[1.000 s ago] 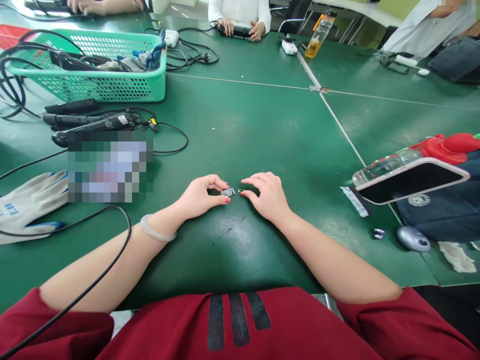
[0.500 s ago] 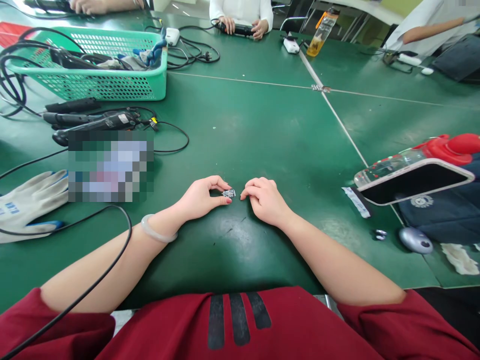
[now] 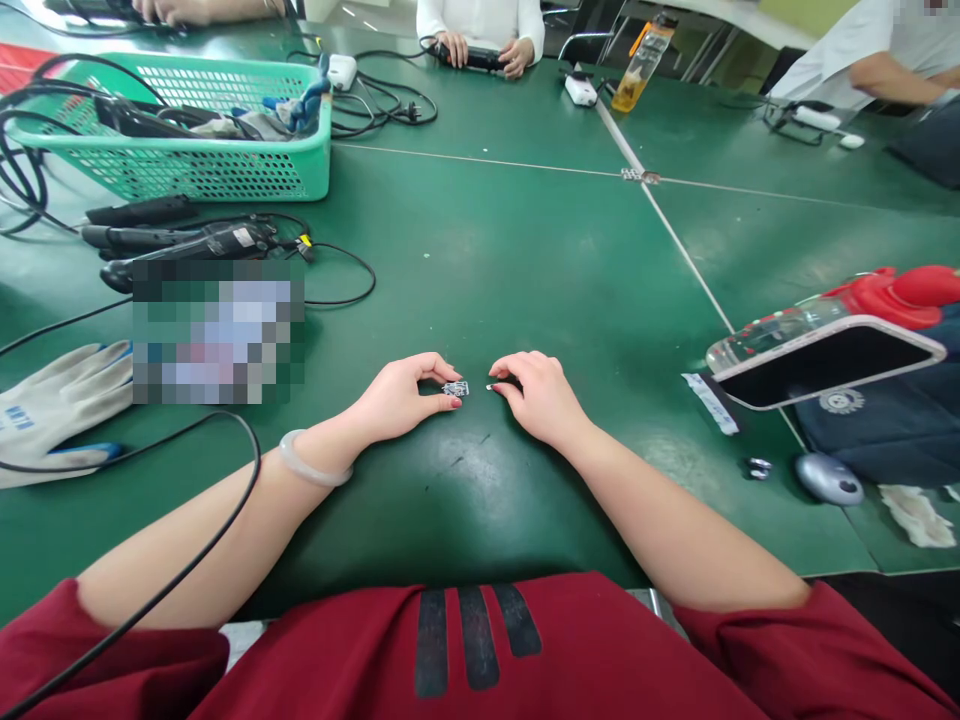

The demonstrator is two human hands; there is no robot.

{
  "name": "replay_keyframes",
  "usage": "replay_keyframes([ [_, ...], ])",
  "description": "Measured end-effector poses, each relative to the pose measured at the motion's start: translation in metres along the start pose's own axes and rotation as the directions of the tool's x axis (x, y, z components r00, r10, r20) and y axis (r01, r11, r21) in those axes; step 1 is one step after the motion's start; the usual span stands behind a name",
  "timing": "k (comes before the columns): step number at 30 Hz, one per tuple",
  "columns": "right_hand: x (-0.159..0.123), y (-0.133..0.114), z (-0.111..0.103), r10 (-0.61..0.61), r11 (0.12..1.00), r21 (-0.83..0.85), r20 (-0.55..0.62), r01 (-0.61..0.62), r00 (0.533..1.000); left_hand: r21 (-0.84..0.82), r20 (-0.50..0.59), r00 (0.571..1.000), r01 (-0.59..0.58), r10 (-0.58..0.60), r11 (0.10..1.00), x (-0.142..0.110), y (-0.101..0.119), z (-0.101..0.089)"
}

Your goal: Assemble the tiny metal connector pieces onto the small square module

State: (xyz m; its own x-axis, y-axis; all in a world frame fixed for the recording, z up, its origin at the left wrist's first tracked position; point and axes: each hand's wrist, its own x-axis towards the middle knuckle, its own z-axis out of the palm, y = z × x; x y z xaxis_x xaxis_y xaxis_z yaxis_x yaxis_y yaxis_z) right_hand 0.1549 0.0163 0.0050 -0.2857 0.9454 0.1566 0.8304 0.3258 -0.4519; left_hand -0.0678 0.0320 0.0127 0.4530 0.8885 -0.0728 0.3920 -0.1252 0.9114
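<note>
Between the thumb and fingers of my left hand (image 3: 401,398) is a small black-and-white patterned piece (image 3: 456,388), held just over the green table (image 3: 480,270). Its exact kind is too small to make out. My right hand (image 3: 541,402) is a short gap to the right, thumb and index finger pinched on a tiny white bit (image 3: 490,387). The two pieces are apart and face each other. The other fingers of my right hand are curled.
At left lie a work glove (image 3: 56,405), a blurred-out rectangle (image 3: 225,340), black handheld devices (image 3: 195,245) and a green basket (image 3: 225,170) with cables. At right are a phone (image 3: 832,360), a red-capped bottle (image 3: 892,290) and a mouse (image 3: 829,478). Other people sit across the table.
My right hand has shifted slightly right, and its thumb and index finger now show a tiny white bit between them. My left hand stays in place with the patterned piece.
</note>
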Motion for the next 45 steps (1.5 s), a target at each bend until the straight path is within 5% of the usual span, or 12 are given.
replay_keyframes([
  [8,0.0,0.001,-0.002,-0.01,0.992,-0.129,0.006,0.011,1.0,0.004,0.0,1.0,0.0,0.0,1.0,0.0,0.0,0.0],
  [15,-0.003,-0.018,-0.004,-0.042,0.997,0.062,-0.094,0.048,0.995,0.117,-0.004,0.999,-0.038,0.039,0.992,0.0,0.002,0.003],
  [26,-0.005,-0.028,0.01,-0.135,0.988,0.066,-0.07,0.14,0.988,0.243,0.003,0.996,-0.091,0.093,0.966,0.0,0.001,0.003],
  [45,-0.006,-0.025,0.011,-0.15,0.985,0.062,-0.148,0.16,0.978,-0.071,0.001,1.0,-0.017,0.017,0.997,-0.001,0.003,0.0],
])
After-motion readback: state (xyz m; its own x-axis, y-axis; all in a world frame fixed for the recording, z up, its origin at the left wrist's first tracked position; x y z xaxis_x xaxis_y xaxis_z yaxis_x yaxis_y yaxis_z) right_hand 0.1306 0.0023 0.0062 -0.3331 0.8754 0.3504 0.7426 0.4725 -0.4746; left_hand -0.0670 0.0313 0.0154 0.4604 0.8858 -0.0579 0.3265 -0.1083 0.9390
